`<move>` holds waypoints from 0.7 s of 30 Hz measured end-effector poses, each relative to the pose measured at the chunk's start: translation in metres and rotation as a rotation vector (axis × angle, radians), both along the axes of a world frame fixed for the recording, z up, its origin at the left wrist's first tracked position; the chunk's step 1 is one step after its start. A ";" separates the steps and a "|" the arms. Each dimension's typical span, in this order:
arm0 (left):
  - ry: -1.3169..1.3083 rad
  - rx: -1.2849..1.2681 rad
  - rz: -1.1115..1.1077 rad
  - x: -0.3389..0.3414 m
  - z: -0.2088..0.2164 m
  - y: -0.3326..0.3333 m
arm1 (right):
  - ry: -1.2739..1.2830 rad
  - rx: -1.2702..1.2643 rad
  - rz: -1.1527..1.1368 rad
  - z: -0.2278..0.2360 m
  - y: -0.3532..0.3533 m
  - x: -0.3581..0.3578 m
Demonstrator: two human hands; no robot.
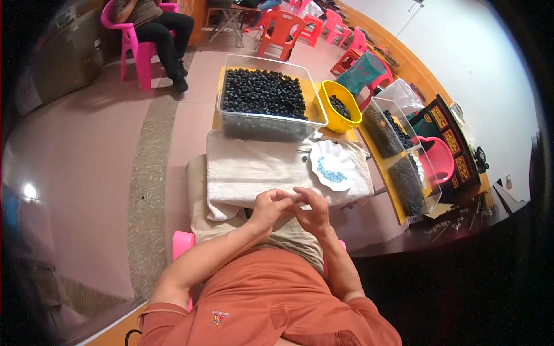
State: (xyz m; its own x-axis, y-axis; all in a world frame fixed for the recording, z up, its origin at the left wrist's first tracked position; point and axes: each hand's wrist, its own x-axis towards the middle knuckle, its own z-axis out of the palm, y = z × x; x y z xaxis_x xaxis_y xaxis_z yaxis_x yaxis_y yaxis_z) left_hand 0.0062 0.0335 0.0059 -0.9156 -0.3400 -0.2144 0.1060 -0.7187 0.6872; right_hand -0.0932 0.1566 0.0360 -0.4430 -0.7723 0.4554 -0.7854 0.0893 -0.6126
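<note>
My left hand [270, 209] and my right hand [313, 213] meet in front of me, just past my lap, by the near edge of a white towel [248, 167]. Both have thumb and fingertips pinched together. Whatever sits between them is too small to make out. On the towel, beyond my right hand, lies a white scalloped dish [320, 151] with tiny light-blue pieces [331, 171] in it. One small dark round piece [304, 158] rests beside the dish. Behind the towel stands a clear plastic bin [259, 126], filled with many small black round pieces [262, 92].
Right of the bin, a yellow tub [350, 123] holds more black pieces. Farther right are clear containers [398, 151] of dark pieces on a yellow board. Beyond stand a red chair [281, 32] and several pink ones. At the far left, a person [164, 29] sits on a pink chair.
</note>
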 end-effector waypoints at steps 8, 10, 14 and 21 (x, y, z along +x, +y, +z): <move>0.008 0.010 -0.044 -0.003 0.000 -0.005 | -0.005 -0.073 0.152 0.019 0.000 -0.016; -0.005 0.055 -0.043 -0.002 0.005 -0.008 | 0.213 -0.208 -0.042 0.027 -0.001 -0.028; -0.072 0.031 -0.027 -0.002 0.005 -0.013 | 0.376 -0.332 -0.296 0.044 -0.001 -0.080; -0.092 0.045 -0.030 -0.001 0.005 -0.020 | 0.363 -0.424 -0.397 0.097 -0.039 -0.183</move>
State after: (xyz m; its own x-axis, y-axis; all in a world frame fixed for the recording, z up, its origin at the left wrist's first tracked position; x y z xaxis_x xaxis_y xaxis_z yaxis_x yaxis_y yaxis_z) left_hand 0.0050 0.0140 0.0110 -0.9009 -0.3013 -0.3125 0.0222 -0.7510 0.6600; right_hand -0.2766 0.1180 0.1326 -0.4177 -0.3050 0.8559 -0.9050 0.2229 -0.3623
